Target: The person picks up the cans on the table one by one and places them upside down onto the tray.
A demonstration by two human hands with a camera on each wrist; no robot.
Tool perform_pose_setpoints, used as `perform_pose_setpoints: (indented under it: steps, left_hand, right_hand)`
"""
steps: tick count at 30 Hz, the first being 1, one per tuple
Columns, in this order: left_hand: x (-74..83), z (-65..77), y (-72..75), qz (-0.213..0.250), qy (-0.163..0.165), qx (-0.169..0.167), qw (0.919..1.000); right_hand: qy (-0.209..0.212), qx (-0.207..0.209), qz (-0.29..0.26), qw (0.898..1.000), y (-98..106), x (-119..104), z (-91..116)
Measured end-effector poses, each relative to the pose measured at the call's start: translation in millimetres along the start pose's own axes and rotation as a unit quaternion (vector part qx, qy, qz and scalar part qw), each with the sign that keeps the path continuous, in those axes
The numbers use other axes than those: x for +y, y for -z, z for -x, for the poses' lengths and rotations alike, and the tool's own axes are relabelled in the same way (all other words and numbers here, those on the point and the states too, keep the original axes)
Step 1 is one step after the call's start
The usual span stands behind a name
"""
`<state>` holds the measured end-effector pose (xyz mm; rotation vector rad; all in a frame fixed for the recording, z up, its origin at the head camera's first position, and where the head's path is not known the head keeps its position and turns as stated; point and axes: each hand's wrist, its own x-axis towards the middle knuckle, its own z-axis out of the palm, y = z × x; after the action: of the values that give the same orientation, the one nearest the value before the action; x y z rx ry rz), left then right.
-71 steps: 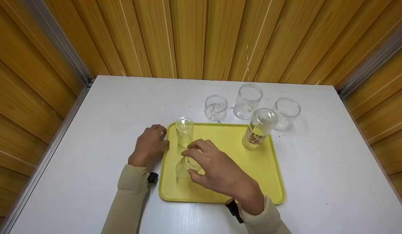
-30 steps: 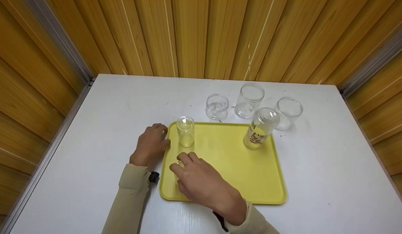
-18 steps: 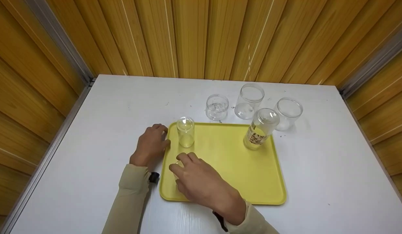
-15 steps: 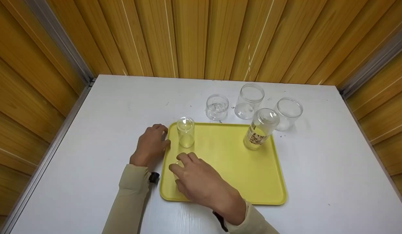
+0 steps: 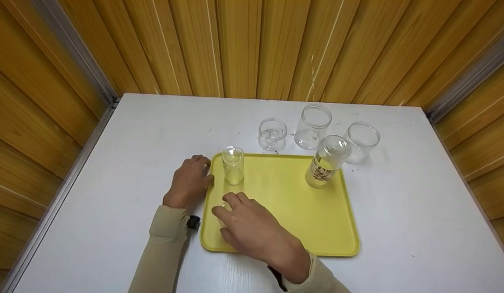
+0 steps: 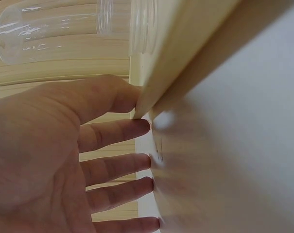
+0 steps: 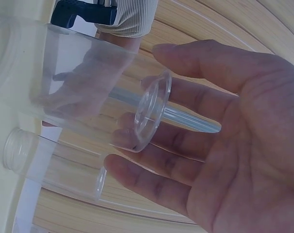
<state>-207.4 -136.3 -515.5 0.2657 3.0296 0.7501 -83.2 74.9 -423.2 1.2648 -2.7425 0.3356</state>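
My right hand (image 5: 256,228) is over the near left part of a yellow tray (image 5: 292,199). Its thumb and fingers curl round the base of an upside-down clear jar (image 7: 83,82), whose mouth is down at the tray; from the head view the hand covers most of this jar. Behind it on the tray stands a slimmer clear jar (image 5: 233,171), also bottom up. My left hand (image 5: 187,183) lies at the tray's left edge. In the left wrist view, the thumb touches the tray rim (image 6: 185,53) while the other fingers, nearly straight, reach to the white tabletop.
A tall upturned jar with a patterned label (image 5: 322,169) stands at the tray's right side. Beyond the tray on the white table (image 5: 162,122) are a low clear jar (image 5: 272,140), a taller one (image 5: 309,136) and a wide one (image 5: 358,150). Wood-patterned walls (image 5: 235,49) enclose the table.
Since the oldest frame, my right hand has moved down and left with the jar, setting it near the tray's left edge. During the last second it barely shifts. The left hand stays put.
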Motion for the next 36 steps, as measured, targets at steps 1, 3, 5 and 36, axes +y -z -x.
perform_pose_setpoints:
  steps: [1,3,5,36]
  left_hand:
    - [0.0,-0.1,0.0,0.001,0.0,0.001,1.0]
    - [0.1,-0.3,-0.3,0.002,0.002,0.001,1.0]
    - [0.6,-0.1,-0.1,0.005,0.003,0.001,1.0]
    - [-1.4,-1.5,-0.4,0.007,0.0,-0.002,1.0]
  right_hand:
    - [0.0,-0.002,-0.001,1.0,0.3,0.0,0.2]
    - [-0.001,-0.005,-0.004,1.0,1.1,0.3,0.7]
    - [-0.003,-0.007,-0.008,1.0,2.5,0.7,1.5]
    - [-0.096,0.122,-0.067,0.986,42.5,61.0,29.1]
